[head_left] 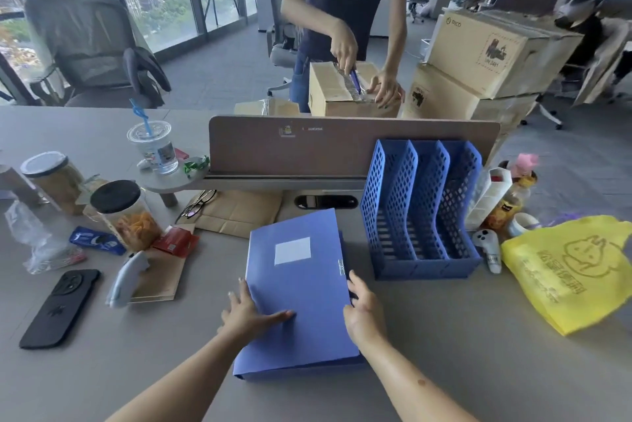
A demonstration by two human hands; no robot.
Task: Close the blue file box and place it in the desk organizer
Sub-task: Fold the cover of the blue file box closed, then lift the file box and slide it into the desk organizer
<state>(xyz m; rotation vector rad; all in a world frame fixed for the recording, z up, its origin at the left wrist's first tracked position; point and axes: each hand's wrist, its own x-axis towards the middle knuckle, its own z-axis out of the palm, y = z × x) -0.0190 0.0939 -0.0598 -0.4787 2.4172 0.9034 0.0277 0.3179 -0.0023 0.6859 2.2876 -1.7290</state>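
Observation:
The blue file box (297,288) lies flat on the grey desk in front of me, lid down, with a white label on top. My left hand (249,312) rests on its left edge, thumb across the lid and fingers spread. Curled around the box's right edge is my right hand (362,310), fingers tucked at the side. The blue mesh desk organizer (420,209) stands upright just right of the box and behind it, its three slots holding nothing.
A yellow bag (574,271), white controller (489,250) and small bottles sit right of the organizer. On the left are a black phone (60,307), snack jars (126,213), glasses (196,204) and a cup. A person across the divider (342,148) handles cardboard boxes.

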